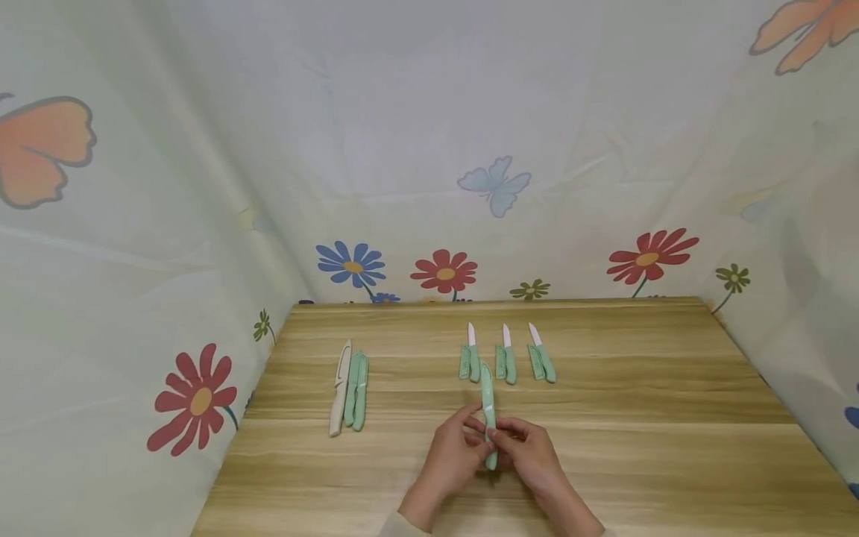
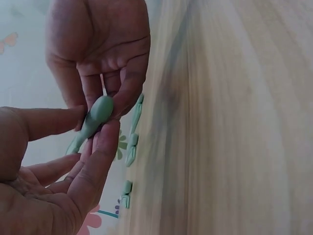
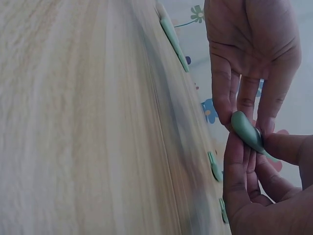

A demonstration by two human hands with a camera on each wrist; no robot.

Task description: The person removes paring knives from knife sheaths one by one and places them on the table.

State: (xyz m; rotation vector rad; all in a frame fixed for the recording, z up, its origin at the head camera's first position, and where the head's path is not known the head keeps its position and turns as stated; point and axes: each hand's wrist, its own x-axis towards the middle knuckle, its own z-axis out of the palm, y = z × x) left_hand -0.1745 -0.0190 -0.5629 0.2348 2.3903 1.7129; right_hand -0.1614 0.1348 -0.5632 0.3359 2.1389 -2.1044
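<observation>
A light green sheathed paring knife (image 1: 488, 388) points away from me, its handle toward my body. My left hand (image 1: 451, 456) pinches the handle from the left, with thumb and fingers around it. From the other side my right hand (image 1: 535, 456) pinches the same handle. Both wrist views show the rounded handle end (image 2: 101, 108) between the fingertips of the two hands, above the wooden table. Just beyond the sheath tip lie three green paring knives with bare white blades, the nearest a left one (image 1: 474, 369), each with a green sheath (image 1: 465, 362) at its left.
Toward the left of the wooden table (image 1: 637, 462) lie a beige sheathed knife (image 1: 341, 388) and two green sheathed knives (image 1: 361, 391), side by side. A pale cloth (image 1: 416, 149) printed with flowers and butterflies hangs behind the table and along its sides.
</observation>
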